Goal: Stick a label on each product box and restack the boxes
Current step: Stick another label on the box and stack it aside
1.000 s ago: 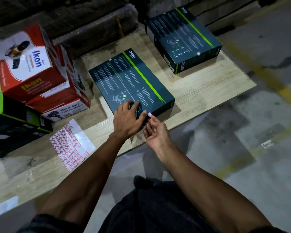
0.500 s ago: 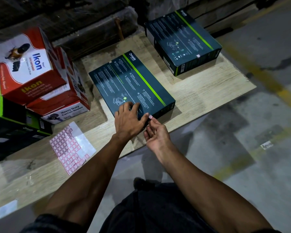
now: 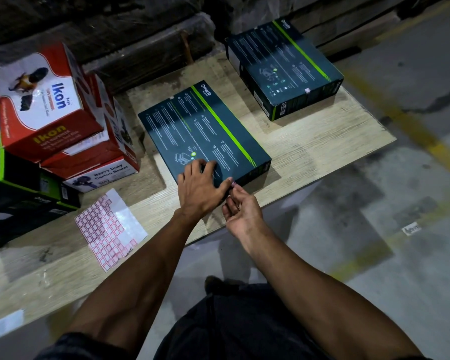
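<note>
Teal product box lies flat on the pale wooden board, printed face up, its long axis running from the near right corner toward the far left; the green stripe follows that axis along the right side, and the brand name sits at the far end. Its near short edge is closest to the person.

Resting on the near end of that box is the left hand, fingers spread and fairly straight, pressing flat on the top face with the thumb reaching toward the near right corner. The right hand hovers just beside that corner with its fingers curled, thumb and forefinger pinching a small label at the box's near edge. Whether the label already touches the cardboard cannot be told.

A second teal box sits at the far right of the board, well apart from the first, on top of another of the same kind; its long axis runs roughly parallel, and a small pale label shows on its near edge.

On the left of the board lies the label sheet, a grid of red-bordered stickers with part of the backing bare. Behind it stand stacked red and white cartons, tilted, and dark boxes at the far left edge. Grey concrete floor with yellow lines lies to the right.
</note>
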Available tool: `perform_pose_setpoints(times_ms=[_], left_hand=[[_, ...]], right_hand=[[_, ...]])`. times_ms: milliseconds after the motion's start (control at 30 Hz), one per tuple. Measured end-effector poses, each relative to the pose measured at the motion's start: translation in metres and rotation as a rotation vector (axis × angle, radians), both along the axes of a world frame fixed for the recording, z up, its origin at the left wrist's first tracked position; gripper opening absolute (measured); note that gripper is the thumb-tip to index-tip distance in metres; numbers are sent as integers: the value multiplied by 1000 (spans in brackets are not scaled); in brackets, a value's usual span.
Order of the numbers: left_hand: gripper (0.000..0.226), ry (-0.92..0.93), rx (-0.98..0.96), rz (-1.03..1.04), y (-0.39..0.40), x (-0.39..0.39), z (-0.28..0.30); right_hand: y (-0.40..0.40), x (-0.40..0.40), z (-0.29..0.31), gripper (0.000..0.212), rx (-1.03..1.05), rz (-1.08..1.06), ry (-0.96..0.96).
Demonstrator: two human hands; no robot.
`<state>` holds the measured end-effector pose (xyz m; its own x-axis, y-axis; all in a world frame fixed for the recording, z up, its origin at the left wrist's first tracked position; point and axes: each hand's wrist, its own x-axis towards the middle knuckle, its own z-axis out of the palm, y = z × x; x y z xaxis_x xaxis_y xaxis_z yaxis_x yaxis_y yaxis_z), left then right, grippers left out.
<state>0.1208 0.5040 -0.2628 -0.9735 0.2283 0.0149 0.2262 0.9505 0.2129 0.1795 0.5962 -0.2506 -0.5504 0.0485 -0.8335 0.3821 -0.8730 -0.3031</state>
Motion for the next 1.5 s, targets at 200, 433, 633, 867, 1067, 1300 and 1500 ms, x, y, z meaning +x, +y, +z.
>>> perform_pose_setpoints(times_ms=[200,433,633,867,1067,1300,1500], left_hand=[[61,-13,5,5,0,-2,-1],[54,-13,29,12,0,-3,-1],[50,-30,75,28,1,-3,3],[49,-57,104,41,1,-3,5],[47,-76,104,51,2,-4,4],[41,-81,154,58,-1,-3,1],[50,-73,115,21,-3,-1,1]], right_hand=[[0,0,-4,28,6,-4,1],[2,-2,-4,21,13,3,-9],[5,-6,-3,21,131,32,-23],[7,-7,-9,3,215,90,2],[11,-6,-6,4,224,111,15],[9,-6,-6,5,210,105,5],[6,-9,-9,7,188,91,-8]])
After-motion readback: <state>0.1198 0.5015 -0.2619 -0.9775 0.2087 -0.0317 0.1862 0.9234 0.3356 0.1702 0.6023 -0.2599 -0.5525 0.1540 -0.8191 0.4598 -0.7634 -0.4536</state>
